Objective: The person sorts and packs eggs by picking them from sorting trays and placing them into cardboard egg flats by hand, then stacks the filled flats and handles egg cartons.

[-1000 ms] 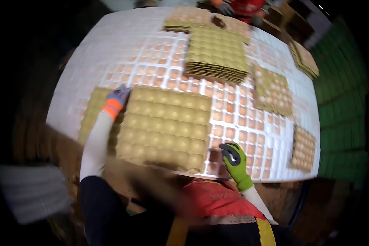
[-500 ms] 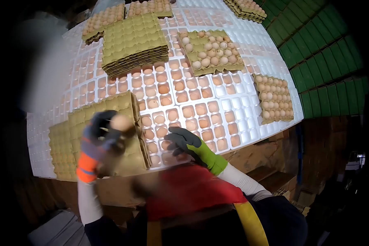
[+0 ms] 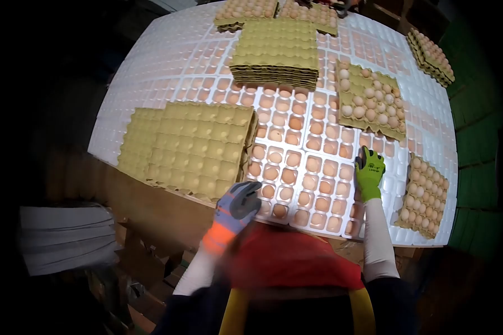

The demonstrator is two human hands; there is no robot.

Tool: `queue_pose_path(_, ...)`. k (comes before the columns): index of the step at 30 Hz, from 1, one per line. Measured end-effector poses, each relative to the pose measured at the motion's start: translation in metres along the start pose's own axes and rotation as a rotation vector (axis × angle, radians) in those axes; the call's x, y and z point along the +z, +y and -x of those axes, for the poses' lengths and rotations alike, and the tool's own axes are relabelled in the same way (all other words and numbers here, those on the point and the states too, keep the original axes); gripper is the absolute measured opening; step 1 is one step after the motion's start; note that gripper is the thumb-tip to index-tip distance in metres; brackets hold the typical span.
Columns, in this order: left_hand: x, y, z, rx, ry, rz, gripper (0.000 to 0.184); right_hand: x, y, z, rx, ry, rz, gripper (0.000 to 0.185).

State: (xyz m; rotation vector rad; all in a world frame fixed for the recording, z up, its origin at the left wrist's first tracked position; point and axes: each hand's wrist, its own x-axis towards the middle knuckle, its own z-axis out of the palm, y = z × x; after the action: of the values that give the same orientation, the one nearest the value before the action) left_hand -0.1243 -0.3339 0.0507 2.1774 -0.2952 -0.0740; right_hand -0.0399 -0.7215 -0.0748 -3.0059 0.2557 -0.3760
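- Right hand is poised over white trays, near right; its grip cannot be told.
- Left hand is seen curled, near centre; contents hidden.
- Eggs are seated between; shells are best handled lightly.

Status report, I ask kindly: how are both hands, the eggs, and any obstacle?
Left hand beside pulp egg-tray stack, grip unclear. Right hand at white plastic trays, grip hidden. Eggs in cells. Stack covers near-left area.
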Motion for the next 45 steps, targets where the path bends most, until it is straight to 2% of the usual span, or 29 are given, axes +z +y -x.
queue_pose_path(2, -0.027, -0.017, 0.019, -0.026, 0.290, 0.052, 0.029, -0.010, -0.002, -0.003, -0.004, -0.111, 0.029, 0.037)
queue_pose_path(5, -0.078, -0.044, 0.039, -0.165, 0.579, 0.084, 0.025, 0.002, -0.013, -0.001, 0.064, 0.233, -0.122, 0.038)
queue_pose_path(6, -0.096, -0.063, 0.042, -0.197, 0.666, -0.043, 0.025, 0.003, -0.028, -0.004, 0.029, 0.191, -0.292, 0.033)
queue_pose_path(7, -0.114, -0.079, 0.041, -0.216, 0.721, -0.065, 0.025, -0.011, -0.068, -0.003, 0.150, 0.027, -0.707, 0.033)
queue_pose_path(8, -0.132, -0.102, 0.036, -0.206, 0.765, -0.120, 0.026, -0.011, -0.092, -0.005, -0.086, -0.065, -0.892, 0.034)
queue_pose_path(9, -0.147, -0.134, 0.033, -0.199, 0.789, -0.209, 0.029, -0.045, -0.151, 0.003, 0.232, -0.398, -1.381, 0.036)
queue_pose_path(11, -0.165, -0.198, 0.028, -0.242, 0.867, -0.423, 0.034, -0.051, -0.219, 0.011, 0.159, -0.424, -1.344, 0.034)
queue_pose_path(13, -0.177, -0.201, 0.018, -0.330, 0.778, -0.499, 0.040, -0.054, -0.278, 0.019, 0.055, -0.462, -1.284, 0.033)
queue_pose_path(14, -0.180, -0.199, 0.015, -0.433, 0.718, -0.388, 0.043, -0.055, -0.298, 0.024, 0.015, -0.473, -1.253, 0.034)
queue_pose_path(15, -0.188, -0.203, 0.011, -0.383, 0.590, -0.328, 0.043, -0.056, -0.311, 0.026, -0.024, -0.481, -1.217, 0.035)
queue_pose_path(17, -0.203, -0.211, 0.015, -0.429, 0.547, -0.375, 0.039, -0.069, -0.326, 0.014, -0.021, -0.456, -1.071, 0.036)
queue_pose_path(19, -0.233, -0.219, 0.028, -0.339, 0.556, 0.211, 0.037, -0.081, -0.353, -0.011, -0.115, -0.426, -1.236, 0.040)
queue_pose_path(22, -0.278, -0.218, 0.036, -0.378, 0.749, 0.172, 0.032, -0.059, -0.432, -0.085, -0.326, -0.328, -1.656, 0.048)
queue_pose_path(23, -0.290, -0.215, 0.038, -0.433, 0.848, 0.121, 0.030, -0.062, -0.462, -0.110, -0.430, -0.274, -1.455, 0.050)
queue_pose_path(24, -0.297, -0.227, 0.045, -0.368, 0.943, 0.151, 0.028, -0.063, -0.492, -0.123, -0.474, -0.260, -1.465, 0.050)
queue_pose_path(26, -0.299, -0.244, 0.055, -0.311, 1.090, 0.139, 0.023, -0.052, -0.541, -0.139, -0.529, -0.488, -1.735, 0.051)
queue_pose_path(27, -0.291, -0.261, 0.061, -0.369, 1.134, 0.018, 0.024, -0.043, -0.554, -0.143, -0.578, -0.564, -1.557, 0.052)
queue_pose_path(29, -0.258, -0.290, 0.070, -0.404, 1.220, -0.090, 0.027, -0.011, -0.571, -0.132, -0.627, -0.486, -1.328, 0.052)
queue_pose_path(31, -0.218, -0.280, 0.064, -0.700, 1.274, -0.026, 0.030, 0.012, -0.562, -0.126, -0.775, -0.202, -0.972, 0.052)
queue_pose_path(32, -0.206, -0.285, 0.066, -0.704, 1.262, -0.015, 0.030, 0.011, -0.552, -0.121, -0.767, -0.205, -0.959, 0.052)
queue_pose_path(34, -0.181, -0.300, 0.068, -0.516, 1.359, 0.335, 0.030, -0.003, -0.520, -0.109, -0.566, -0.327, -1.232, 0.042)
queue_pose_path(35, -0.176, -0.304, 0.071, -0.539, 1.350, 0.344, 0.030, -0.010, -0.499, -0.099, -0.457, -0.363, -1.342, 0.040)
queue_pose_path(37, -0.180, -0.314, 0.066, -0.603, 1.216, -0.220, 0.031, -0.029, -0.453, -0.075, -0.271, -0.367, -1.453, 0.034)
queue_pose_path(38, -0.182, -0.306, 0.068, -0.753, 1.087, -0.187, 0.051, -0.038, -0.428, -0.059, -0.189, -0.350, -1.465, 0.032)
queue_pose_path(39, -0.189, -0.301, 0.067, -0.756, 1.063, -0.175, 0.051, -0.047, -0.402, -0.042, -0.111, -0.325, -1.453, 0.029)
queue_pose_path(41, -0.192, -0.286, 0.064, -0.745, 1.296, -0.509, 0.043, -0.064, -0.355, -0.008, -0.028, -0.287, -1.347, 0.025)
queue_pose_path(42, -0.189, -0.250, 0.062, -0.760, 1.245, -0.494, 0.043, -0.072, -0.336, 0.010, -0.032, -0.303, -1.273, 0.023)
queue_pose_path(44, -0.200, -0.177, 0.041, -0.383, 1.005, -0.353, 0.031, -0.085, -0.319, 0.039, -0.159, -0.364, -1.074, 0.022)
queue_pose_path(45, -0.191, -0.170, 0.038, -0.190, 0.761, -0.190, 0.030, -0.092, -0.314, 0.052, -0.241, -0.384, -0.963, 0.024)
